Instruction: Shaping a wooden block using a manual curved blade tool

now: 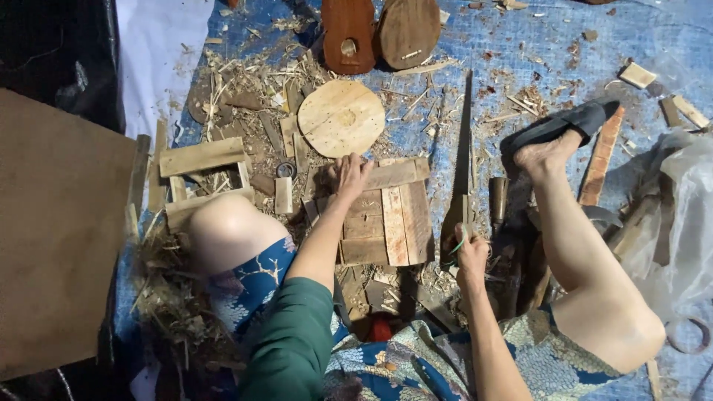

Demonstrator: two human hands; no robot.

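Down on the blue tarp [520,52], the person's left hand [350,177] lies flat with fingers spread on the far left corner of a square panel of nailed wooden slats [386,215], pressing on it rather than gripping, the panel resting between the knees amid shavings. Just to the right of the panel, the right hand [471,256] is clenched around the handle of a handsaw [462,160] whose long blade runs straight away from the body, parallel to the panel's right edge and close beside it, so the right hand is nearer the saw and the left nearer the wood.
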